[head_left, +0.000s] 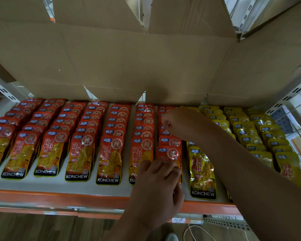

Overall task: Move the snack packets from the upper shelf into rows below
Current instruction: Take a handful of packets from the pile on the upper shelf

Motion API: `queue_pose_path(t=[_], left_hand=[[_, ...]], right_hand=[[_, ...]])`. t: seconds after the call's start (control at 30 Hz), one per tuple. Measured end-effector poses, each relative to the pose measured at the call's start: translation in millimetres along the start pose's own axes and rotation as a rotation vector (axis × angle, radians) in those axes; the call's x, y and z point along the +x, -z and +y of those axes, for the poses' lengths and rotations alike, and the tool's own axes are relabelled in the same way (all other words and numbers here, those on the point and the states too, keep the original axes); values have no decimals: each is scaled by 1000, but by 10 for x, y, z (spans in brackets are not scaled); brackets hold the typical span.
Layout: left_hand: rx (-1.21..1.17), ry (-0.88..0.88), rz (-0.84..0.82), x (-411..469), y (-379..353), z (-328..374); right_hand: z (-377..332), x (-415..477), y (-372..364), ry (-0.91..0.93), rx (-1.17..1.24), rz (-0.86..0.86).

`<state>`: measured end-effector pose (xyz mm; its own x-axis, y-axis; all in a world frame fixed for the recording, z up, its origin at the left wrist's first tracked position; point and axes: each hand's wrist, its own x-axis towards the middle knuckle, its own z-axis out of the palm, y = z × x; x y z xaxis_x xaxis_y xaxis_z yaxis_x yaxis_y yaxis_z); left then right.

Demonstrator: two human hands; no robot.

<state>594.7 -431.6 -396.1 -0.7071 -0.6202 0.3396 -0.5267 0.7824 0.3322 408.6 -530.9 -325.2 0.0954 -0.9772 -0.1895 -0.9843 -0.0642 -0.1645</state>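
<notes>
As seen from a head cam looking down and fwd: store shelf [59,186], white deck w/ orange front lip.

Far L, slotted grey metal upright [2,89]. Behind and above the deck, across the whole width, plain brown cardboard boxes [111,58], flaps hanging down.

On the deck, L to R, seven rows of red snack packets [76,153], flat and overlapped front to back like fallen dominoes, "KONCHEW" legible on the front ones. Both hands at the seventh red row.

Left hand [156,186] up from bottom centre, back of hand to camera. Fingers curled over lower half of the front red packet [169,153], gripping it on the deck near the lip.

Right hand [177,124] further back in the same row, forearm slanting in from lower R across the yellow rows. Fingertips bunched narrow at the packet tops; pinching one or only touching, can't tell, too blurred.

R of the hands, several rows of yellow snack packets [247,133], same overlap, partly hidden by the forearm. Front yellow packet [202,173] just beside the left hand, also marked "KONCHEW".

Far R, second slotted upright [288,96]. Below the lip, wood-look floor [33,226].
</notes>
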Motion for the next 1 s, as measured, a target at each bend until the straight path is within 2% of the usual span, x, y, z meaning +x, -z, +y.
queue_pose_path(t=[0.27, 0.6, 1.0], left_hand=[[12, -7, -4, 0, -1, -11], [-4, -68, -24, -16, 1, -10], [4, -46, -22, -9, -18, -11]], right_hand=[[-1, -47, 64, 0, -38, -171], [21, 35, -69, -69, -15, -185], [98, 34, -187, -40, -43, -98]])
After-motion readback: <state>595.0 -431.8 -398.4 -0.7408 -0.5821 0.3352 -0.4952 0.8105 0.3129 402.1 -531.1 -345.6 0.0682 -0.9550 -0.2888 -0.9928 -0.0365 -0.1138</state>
